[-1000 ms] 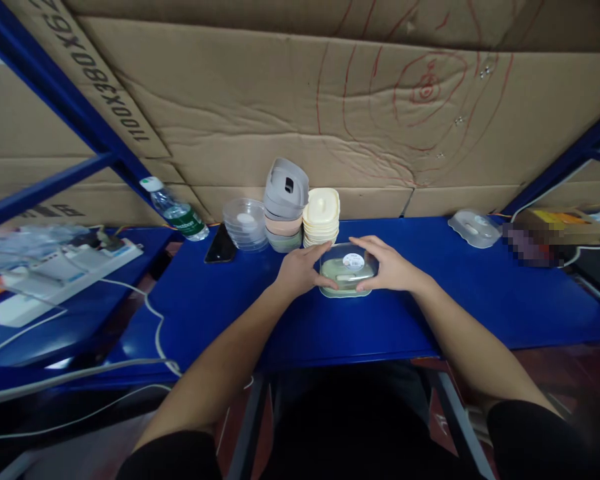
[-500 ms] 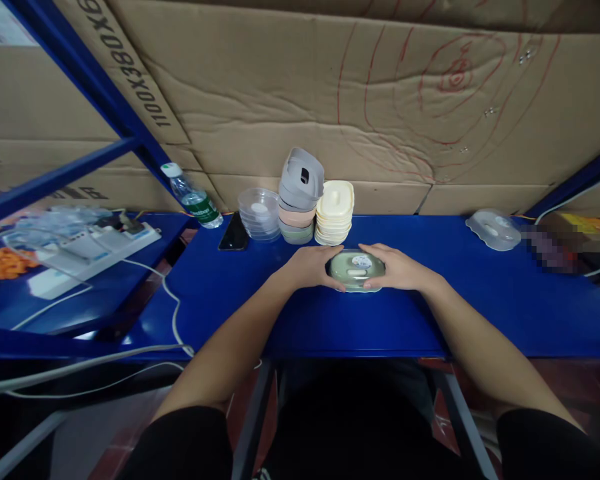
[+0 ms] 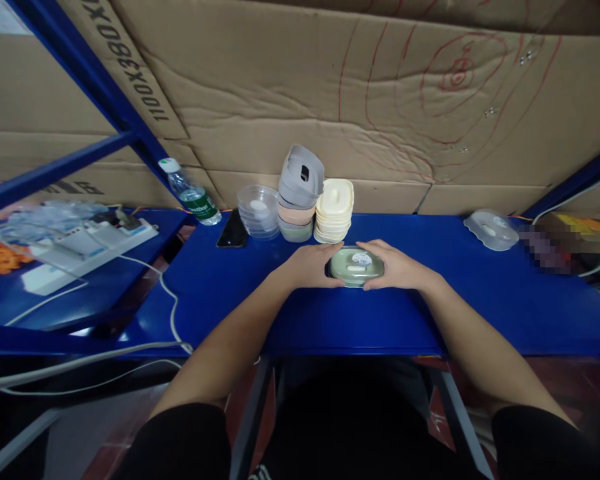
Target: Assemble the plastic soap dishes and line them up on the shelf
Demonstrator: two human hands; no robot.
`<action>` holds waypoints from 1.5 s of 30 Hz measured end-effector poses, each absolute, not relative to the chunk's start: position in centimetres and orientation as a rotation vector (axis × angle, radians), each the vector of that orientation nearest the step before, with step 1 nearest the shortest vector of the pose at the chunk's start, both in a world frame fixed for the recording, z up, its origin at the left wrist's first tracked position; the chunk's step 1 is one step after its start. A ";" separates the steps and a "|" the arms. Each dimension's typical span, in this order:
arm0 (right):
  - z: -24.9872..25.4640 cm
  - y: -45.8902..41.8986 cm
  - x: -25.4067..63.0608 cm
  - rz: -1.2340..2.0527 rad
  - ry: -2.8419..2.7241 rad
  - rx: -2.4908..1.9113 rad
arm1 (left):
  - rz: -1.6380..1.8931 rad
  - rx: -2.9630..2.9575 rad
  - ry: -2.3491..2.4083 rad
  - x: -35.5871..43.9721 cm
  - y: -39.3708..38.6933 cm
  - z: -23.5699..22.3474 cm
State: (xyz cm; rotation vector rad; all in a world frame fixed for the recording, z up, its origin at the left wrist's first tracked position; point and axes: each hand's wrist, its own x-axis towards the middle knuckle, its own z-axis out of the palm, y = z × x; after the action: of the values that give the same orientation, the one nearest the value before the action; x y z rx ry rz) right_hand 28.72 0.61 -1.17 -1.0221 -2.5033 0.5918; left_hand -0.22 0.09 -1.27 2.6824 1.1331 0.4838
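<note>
A green soap box (image 3: 356, 268) with a clear cover and a round white label sits on the blue table in front of me. My left hand (image 3: 314, 265) is wrapped round its left end, with the thumb at the near side. From the right, my right hand (image 3: 399, 265) grips the other end in the same way. Behind my left hand rises a stack of grey, pink and green box bases (image 3: 300, 190). Beside that stands a pile of cream inner trays (image 3: 334, 210), and to its left a stack of clear covers (image 3: 259, 212).
A water bottle (image 3: 195, 197) leans by the blue frame post, near a black phone (image 3: 233, 230). Farther right lies a clear-covered box (image 3: 493, 230). A white power strip (image 3: 90, 257) with cables occupies the left side table. Cardboard (image 3: 260, 87) walls the back.
Both hands stay round the green soap box, with barely any movement of the fingers. The whole view has shifted slightly.
</note>
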 end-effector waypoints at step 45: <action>-1.3 0.8 27.9 0.431 -2.583 -0.900 | 0.533 2.584 1.203 -0.3 1.0 -1.8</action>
State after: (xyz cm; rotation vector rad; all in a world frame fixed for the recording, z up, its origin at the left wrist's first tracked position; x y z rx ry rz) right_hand 27.92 0.82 -1.32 -0.8996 -2.5830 0.4314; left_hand -0.33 1.01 -1.76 2.5842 1.2031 0.5334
